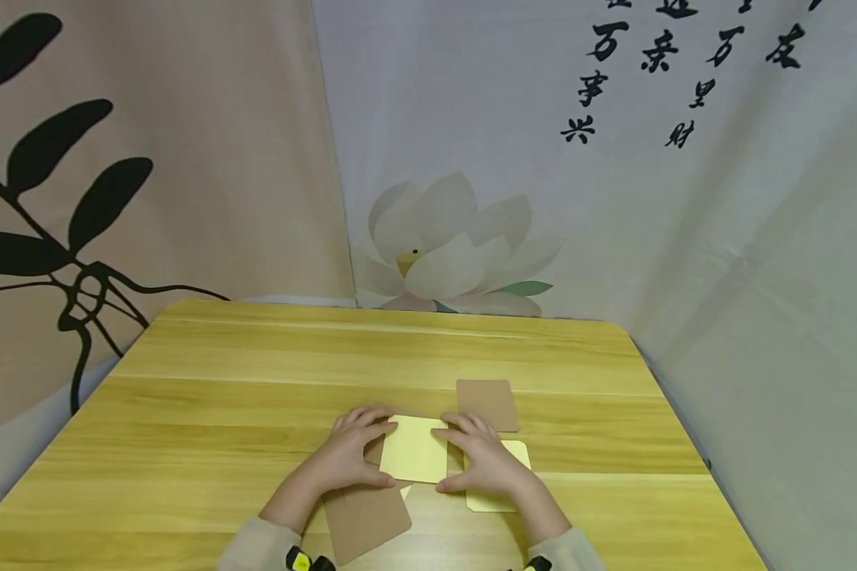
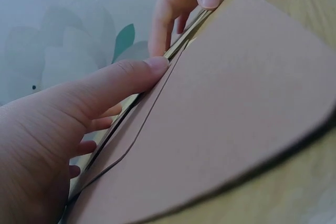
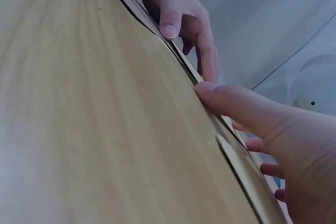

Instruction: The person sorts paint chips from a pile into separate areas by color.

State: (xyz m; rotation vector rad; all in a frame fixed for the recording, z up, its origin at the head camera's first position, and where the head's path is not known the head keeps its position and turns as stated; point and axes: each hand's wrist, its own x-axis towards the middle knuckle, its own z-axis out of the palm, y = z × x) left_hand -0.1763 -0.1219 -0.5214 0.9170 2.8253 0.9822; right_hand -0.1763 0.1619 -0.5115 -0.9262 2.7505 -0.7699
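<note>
A pale yellow square card (image 1: 414,448) lies between both hands in the head view. My left hand (image 1: 350,454) holds its left side, thumb at the near corner and index finger at the far one. From the opposite side, my right hand (image 1: 487,460) grips the right edge with thumb and fingers spread likewise. Brown card shows under the yellow one, beside the left fingers. Near the left wrist lies a brown square card (image 1: 368,523), large in the left wrist view. A second yellow card (image 1: 496,500) sits partly hidden under the right hand.
Another brown card (image 1: 487,406) lies beyond the right hand. All the cards are on a wooden table (image 1: 257,381). Behind its far edge hang printed cloths, one with a lotus (image 1: 457,246), the other with dark leaves (image 1: 60,147).
</note>
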